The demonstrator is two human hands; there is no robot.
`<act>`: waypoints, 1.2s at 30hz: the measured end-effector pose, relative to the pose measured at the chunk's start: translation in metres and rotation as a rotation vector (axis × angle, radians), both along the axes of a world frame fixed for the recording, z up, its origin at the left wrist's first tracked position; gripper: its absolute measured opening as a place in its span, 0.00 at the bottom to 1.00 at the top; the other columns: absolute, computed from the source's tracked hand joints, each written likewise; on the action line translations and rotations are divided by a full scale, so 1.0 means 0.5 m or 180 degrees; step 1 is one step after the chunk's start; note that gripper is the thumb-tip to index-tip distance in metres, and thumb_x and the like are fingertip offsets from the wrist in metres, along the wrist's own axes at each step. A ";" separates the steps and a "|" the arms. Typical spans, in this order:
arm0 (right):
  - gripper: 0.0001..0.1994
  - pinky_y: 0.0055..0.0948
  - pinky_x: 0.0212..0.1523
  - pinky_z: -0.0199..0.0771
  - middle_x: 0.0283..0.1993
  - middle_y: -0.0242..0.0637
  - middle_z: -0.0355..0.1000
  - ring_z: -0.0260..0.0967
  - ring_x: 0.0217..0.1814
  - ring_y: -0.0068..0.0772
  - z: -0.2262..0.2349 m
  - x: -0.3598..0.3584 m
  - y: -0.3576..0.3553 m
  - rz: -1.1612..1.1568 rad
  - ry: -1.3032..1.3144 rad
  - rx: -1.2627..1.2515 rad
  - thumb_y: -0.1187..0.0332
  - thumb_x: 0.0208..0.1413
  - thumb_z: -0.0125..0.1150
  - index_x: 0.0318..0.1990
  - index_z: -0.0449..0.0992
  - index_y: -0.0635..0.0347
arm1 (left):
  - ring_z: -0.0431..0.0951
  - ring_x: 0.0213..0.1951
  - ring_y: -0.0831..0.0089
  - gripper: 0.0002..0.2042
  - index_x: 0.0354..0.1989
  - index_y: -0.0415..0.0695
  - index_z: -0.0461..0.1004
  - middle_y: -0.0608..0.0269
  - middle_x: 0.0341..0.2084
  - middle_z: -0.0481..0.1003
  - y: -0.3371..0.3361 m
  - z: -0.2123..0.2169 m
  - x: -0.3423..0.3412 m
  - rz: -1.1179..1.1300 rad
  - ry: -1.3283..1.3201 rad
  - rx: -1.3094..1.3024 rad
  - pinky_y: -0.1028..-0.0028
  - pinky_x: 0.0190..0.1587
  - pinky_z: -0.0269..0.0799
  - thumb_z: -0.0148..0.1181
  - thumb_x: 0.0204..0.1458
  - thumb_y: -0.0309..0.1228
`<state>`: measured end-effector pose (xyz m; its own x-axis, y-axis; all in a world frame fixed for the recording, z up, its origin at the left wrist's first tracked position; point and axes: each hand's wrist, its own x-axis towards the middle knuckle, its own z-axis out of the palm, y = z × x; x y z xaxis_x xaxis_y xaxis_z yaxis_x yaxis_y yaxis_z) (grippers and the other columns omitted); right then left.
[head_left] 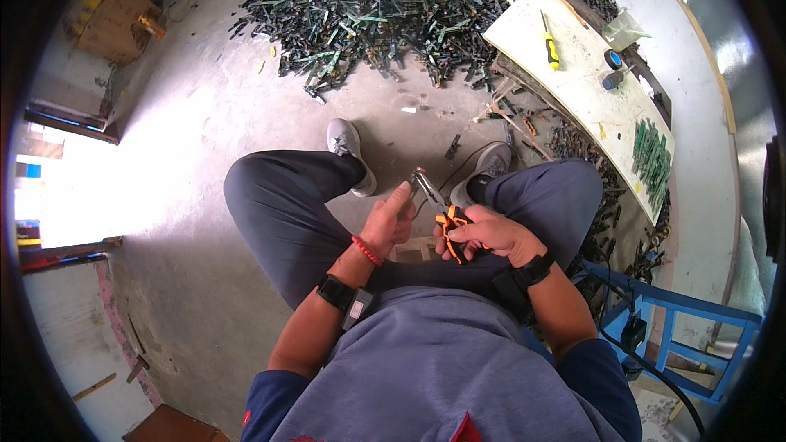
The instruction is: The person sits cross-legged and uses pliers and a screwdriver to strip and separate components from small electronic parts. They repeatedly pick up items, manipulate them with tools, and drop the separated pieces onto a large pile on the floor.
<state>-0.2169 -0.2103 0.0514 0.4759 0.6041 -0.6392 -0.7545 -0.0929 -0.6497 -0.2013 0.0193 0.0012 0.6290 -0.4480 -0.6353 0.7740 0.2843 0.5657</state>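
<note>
My right hand (495,233) is closed round the orange-and-black handles of a pair of pliers (450,219). The metal jaws point up and left, towards my left hand (390,223). That hand is closed, with its thumb pressed against a small dark piece (415,183) like those in the heap, though its exact kind is too small to tell. A coppery bit shows at the piece's upper end, beside the plier tips. Whether the jaws grip it I cannot tell. Both hands are above my lap, between my knees.
A large heap of dark and green strips (385,12) covers the floor ahead. On the right, a white board (585,82) bears a yellow-handled screwdriver (549,47), tape rolls (612,59) and a pile of green strips (652,162). A blue stool frame (696,308) with a black cable stands at lower right.
</note>
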 end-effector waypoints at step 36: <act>0.14 0.25 0.34 0.75 0.36 0.39 0.76 0.76 0.35 0.31 -0.030 -0.003 0.000 -0.0446 0.0210 0.0429 0.65 0.58 0.56 0.46 0.72 0.65 | 0.50 0.12 0.83 0.27 0.18 0.48 0.62 0.75 0.11 0.55 -0.009 0.011 -0.007 -0.0170 -0.0461 0.0464 0.76 0.16 0.42 0.45 0.59 0.58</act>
<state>-0.2183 -0.2104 0.0365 0.5211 0.6171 -0.5896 -0.7953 0.1004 -0.5978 -0.2047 0.0150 0.0066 0.6962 -0.3931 -0.6006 0.6934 0.1519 0.7043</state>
